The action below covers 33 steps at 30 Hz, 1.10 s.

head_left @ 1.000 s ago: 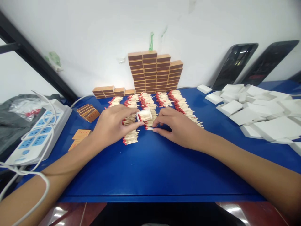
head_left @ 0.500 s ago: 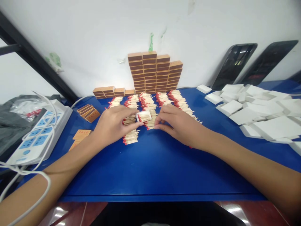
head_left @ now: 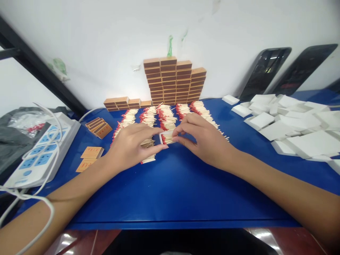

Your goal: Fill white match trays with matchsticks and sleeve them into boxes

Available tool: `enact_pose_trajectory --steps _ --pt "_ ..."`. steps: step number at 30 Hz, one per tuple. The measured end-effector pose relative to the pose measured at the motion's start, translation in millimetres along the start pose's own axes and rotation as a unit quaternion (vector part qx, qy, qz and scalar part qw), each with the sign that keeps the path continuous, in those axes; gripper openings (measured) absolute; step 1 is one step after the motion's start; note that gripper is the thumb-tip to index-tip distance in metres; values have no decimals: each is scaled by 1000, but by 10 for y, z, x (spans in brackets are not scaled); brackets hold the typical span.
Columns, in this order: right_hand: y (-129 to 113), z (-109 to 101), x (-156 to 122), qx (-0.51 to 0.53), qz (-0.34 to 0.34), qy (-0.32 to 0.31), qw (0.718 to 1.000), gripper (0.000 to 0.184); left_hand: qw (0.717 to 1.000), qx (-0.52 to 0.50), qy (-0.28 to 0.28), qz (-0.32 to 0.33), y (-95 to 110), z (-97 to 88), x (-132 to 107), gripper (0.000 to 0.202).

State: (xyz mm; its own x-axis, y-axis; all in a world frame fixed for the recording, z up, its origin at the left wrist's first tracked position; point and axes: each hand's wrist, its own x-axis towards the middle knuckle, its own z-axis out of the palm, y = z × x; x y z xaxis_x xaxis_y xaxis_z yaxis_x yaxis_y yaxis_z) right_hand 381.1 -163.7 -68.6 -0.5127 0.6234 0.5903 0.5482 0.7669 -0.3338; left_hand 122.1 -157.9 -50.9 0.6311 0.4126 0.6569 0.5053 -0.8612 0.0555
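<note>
Blue tabletop is spread before a white wall, and near its middle a small white card tray, filled with red-tipped matches, is held between both hands, low over the surface. The tray's left end is pinched by the left hand, forefinger above and thumb below. Its right end is gripped by the right hand, whose fingertips are closed on the rim. Whether the tray rests on the table or is lifted just clear of it cannot be told.

The tray is judged very light and thin-walled, easily crushed if squeezed across its long sides. The sticks inside lie loose, so a tilt would likely spill them. The short ends and corners are judged the firmest places for a hold, with the tray kept level.

Under the left fingers small bundles of matches are laid on the table. Just beyond the fingertips of both hands rows of loose matches are set out. Behind those a stepped stack of brown matchboxes is built against the wall, with a lower row of boxes to its left.

Left of the left knuckles, flat orange sleeves and a small fan of brown sleeves are seen, and farther out a white power strip with cables. Well to the right of the right hand a heap of empty white trays is piled, and two dark panels are leaned against the wall behind it.
</note>
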Motion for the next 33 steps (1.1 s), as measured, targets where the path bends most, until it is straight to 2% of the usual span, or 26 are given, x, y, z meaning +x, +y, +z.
enact_pose_trajectory --steps 4,7,11,14,20,33 --pt "0 -29 16 -5 5 17 1000 5 1000 19 19 -1 -59 1 -12 34" --pt "13 -34 21 -8 14 24 1000 5 999 41 23 -25 -100 -19 -24 35" --pt "68 12 -6 -8 27 -35 999 9 995 59 11 -86 -132 -50 -28 34" --pt "105 50 -34 3 29 -77 997 9 992 65 2 -107 -139 -54 -25 34" --pt "105 45 -40 3 30 -100 995 12 993 62 -6 -99 -127 -50 -24 33" --pt "116 54 -41 7 33 -100 994 10 995 58 -7 -85 -115 -45 -30 34"
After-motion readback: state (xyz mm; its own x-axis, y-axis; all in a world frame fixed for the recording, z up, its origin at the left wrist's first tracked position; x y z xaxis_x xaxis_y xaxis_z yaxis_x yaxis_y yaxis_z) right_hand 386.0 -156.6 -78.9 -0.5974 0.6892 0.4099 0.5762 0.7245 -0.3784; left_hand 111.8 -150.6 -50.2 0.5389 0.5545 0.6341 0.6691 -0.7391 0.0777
